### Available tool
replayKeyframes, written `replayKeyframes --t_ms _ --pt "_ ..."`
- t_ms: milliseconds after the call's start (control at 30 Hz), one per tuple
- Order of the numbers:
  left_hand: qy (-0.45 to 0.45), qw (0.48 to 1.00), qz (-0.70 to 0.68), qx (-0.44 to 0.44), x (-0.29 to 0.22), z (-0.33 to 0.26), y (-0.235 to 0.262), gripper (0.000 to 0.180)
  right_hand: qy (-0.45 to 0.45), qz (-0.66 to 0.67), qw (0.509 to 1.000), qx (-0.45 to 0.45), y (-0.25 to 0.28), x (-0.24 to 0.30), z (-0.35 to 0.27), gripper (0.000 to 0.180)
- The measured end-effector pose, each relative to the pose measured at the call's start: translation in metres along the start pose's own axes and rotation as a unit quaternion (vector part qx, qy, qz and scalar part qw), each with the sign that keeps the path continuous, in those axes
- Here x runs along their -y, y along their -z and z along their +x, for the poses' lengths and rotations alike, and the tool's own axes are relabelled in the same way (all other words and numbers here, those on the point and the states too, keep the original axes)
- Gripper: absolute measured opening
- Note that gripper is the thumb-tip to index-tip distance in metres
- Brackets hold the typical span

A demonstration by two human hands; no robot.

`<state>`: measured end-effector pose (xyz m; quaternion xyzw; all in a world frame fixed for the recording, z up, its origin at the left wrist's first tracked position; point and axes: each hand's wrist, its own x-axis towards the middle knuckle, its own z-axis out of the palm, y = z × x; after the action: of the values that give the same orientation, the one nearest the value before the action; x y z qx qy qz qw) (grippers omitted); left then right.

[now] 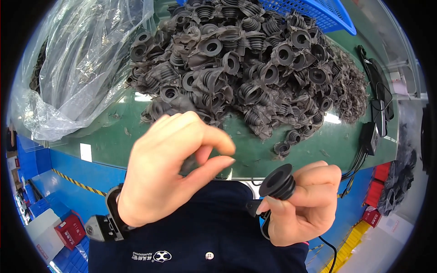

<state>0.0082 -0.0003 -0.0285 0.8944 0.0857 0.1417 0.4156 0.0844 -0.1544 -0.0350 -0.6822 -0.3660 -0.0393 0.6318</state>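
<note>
A black ribbed rubber bellows (287, 187) is pinched in my right hand (307, 207), its wide round flange facing up and to the left. Clean edges show on this piece, without a ragged skirt. My left hand (166, 170) is curled to its left, thumb and forefinger bent toward each other with a small gap at the tips. Something dark grey shows inside the curl of those fingers; its shape is mostly hidden. Beyond both hands lies a big heap of similar bellows (211, 47), many with thin torn rubber around them. One loose bellows (282, 149) sits at the heap's near edge.
The green tabletop (109, 152) carries a clear plastic bag (77, 68) at the left and a blue basket (334, 16) behind the heap. Thin rubber scraps (353, 98) are piled at the right, near a black box with cables (369, 138). Small scraps dot the table.
</note>
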Motion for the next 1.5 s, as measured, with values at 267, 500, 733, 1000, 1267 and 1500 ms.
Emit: replayKeyframes --t_ms 267,500,733,1000,1267,1500 --pt "-0.21 0.971 -0.059 -0.098 -0.001 0.007 -0.008 0.026 0.038 -0.054 0.997 -0.029 -0.008 0.004 0.002 0.039" --pt "-0.154 0.951 0.13 -0.236 0.006 0.013 -0.008 0.005 -0.005 -0.041 0.999 0.006 -0.005 0.003 -0.001 0.037" --pt "-0.132 0.978 -0.134 -0.086 -0.005 0.005 0.001 0.022 0.139 -0.184 0.972 0.049 -0.002 0.008 0.004 0.027" --pt "-0.084 0.98 0.03 -0.177 0.0 0.011 -0.007 0.003 0.083 -0.111 0.989 0.059 0.006 -0.004 0.001 0.024" --pt "-0.194 0.979 -0.03 -0.059 0.001 0.009 -0.013 0.049 -0.084 0.106 0.989 0.058 0.002 -0.013 -0.001 0.019" --pt "-0.195 0.97 0.028 -0.145 -0.006 0.006 -0.017 0.014 -0.043 0.033 0.998 0.027 0.0 -0.004 0.0 0.031"
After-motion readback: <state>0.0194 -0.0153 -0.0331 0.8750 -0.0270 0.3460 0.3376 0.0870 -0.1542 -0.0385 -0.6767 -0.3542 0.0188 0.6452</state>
